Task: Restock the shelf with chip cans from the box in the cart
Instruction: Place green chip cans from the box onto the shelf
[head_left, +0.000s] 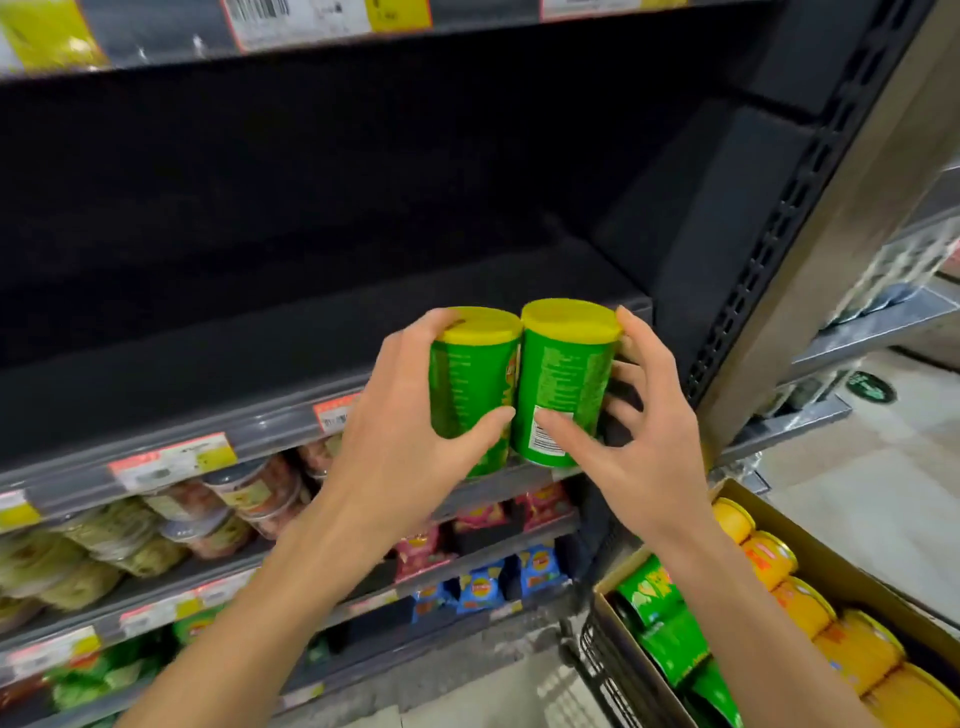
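At the front edge of a bare black shelf (311, 332), two green chip cans with yellow lids are held upright, touching: one (470, 395) gripped by the left hand (410, 426), the other (563, 384) by the right hand (639, 447), fingers curled round each. Many cans remain in the cardboard box (831, 561) in the cart (597, 660); restocking appears barely begun.

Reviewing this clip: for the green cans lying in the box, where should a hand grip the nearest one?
Round the body of the top green can, coming from above: it lies on its side in the cardboard box, curved wall exposed, with orange cans close beside it.
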